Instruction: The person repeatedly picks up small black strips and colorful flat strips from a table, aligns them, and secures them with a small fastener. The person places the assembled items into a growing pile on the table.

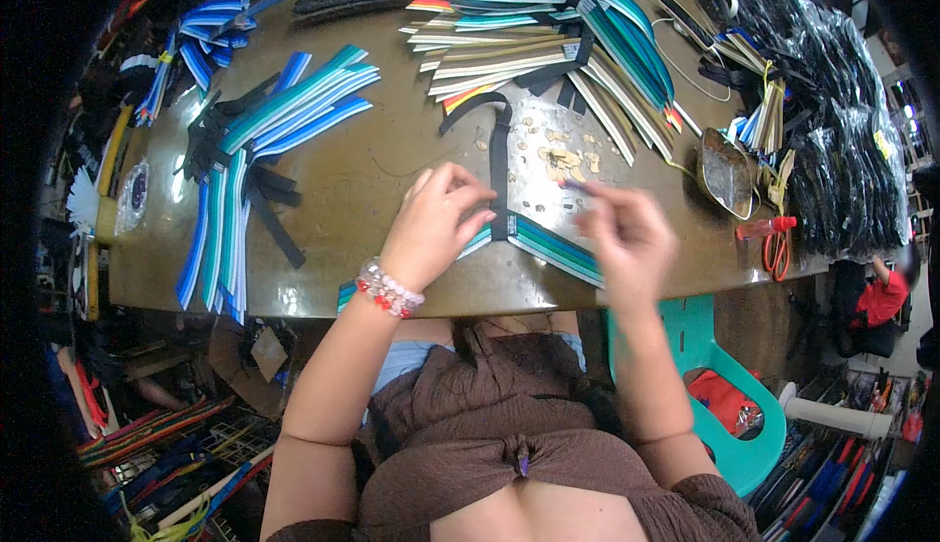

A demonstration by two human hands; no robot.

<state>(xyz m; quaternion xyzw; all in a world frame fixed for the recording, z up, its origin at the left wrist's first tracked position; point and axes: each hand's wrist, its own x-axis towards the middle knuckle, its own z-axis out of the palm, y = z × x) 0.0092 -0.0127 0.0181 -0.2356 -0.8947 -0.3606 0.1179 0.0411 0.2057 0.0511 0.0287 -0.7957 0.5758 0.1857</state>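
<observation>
- Lying near the table's (343,175) front edge, between the hands: striped teal strap (558,256), meeting a black webbing band (499,165).
- Left hand (441,221): fingers curled, partly parted, tips beside the band; whether they grip it cannot be told.
- Right hand (629,240): motion-blurred, fingers bent; its hold cannot be told.
- Outward: scattered tan pieces (566,161); striped strap bundle (223,238), left; red-handled scissors (775,258), right.

A teal chair (689,331) holds a red item (723,395), with plastic-wrapped black packs (840,141) piled farther right
</observation>
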